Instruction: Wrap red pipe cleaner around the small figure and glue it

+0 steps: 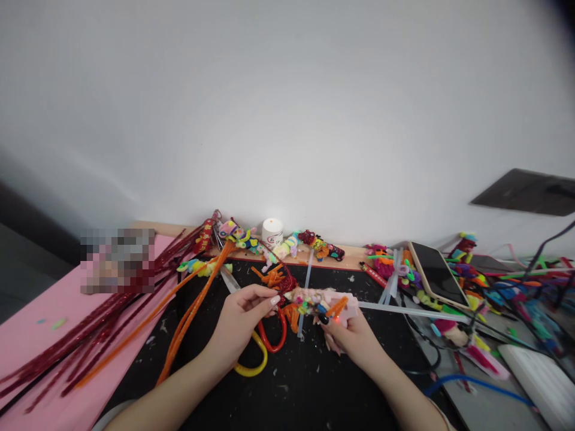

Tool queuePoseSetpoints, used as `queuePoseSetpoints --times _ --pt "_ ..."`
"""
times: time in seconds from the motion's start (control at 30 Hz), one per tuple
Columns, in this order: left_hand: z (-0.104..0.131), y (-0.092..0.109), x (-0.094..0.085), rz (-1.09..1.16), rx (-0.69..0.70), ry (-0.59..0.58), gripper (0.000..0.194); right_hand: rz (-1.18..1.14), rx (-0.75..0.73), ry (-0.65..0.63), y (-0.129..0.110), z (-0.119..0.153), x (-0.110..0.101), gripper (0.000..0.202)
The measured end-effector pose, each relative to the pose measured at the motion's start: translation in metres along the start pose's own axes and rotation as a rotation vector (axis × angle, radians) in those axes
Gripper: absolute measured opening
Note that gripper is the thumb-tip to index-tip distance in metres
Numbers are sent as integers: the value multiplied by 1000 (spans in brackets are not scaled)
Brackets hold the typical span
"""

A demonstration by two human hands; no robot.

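My left hand (245, 320) is closed in a pinch at a dark red glittery pipe-cleaner piece (288, 280). Wrapped round a pink glue gun (345, 300), my right hand (354, 338) is closed too. A long translucent glue stick (399, 309) sticks out of the gun's back towards the right. The gun's front end meets the red piece, close to my left fingertips; whether they touch I cannot tell. Colourful bits (309, 304) cover the gun's front part. Beneath my left hand lie scissors with red and yellow handles (252, 359), partly hidden. Short orange pipe-cleaner pieces (272, 276) lie behind.
Long dark red pipe cleaners (96, 320) and orange ones (182, 335) spread over the left side. Pipe-cleaner figures (238, 230) and a white cup (272, 232) line the wall. To the right are a phone (438, 274), cables, a white keyboard-like object (541, 383) and tangled pipe cleaners.
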State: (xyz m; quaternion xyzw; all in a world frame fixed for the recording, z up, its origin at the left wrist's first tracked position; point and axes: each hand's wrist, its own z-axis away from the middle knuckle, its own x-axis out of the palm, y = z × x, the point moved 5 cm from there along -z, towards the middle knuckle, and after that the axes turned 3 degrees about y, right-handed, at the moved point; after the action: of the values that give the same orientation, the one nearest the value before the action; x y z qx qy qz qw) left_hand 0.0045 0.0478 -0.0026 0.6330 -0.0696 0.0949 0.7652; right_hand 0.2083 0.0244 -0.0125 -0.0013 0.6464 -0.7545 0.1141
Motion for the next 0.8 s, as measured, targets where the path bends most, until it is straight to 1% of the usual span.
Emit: queuePoseSetpoints --times 0.17,0.3,0.8 --pt "-1 -2 -2 -8 11 3 13 -21 1 -1 -1 0 0 19" --pt "-2 -5 -3 -6 16 7 14 5 21 11 -3 1 0 22" --pt "-3 -6 -4 24 19 14 14 -1 14 0 -6 1 1 18"
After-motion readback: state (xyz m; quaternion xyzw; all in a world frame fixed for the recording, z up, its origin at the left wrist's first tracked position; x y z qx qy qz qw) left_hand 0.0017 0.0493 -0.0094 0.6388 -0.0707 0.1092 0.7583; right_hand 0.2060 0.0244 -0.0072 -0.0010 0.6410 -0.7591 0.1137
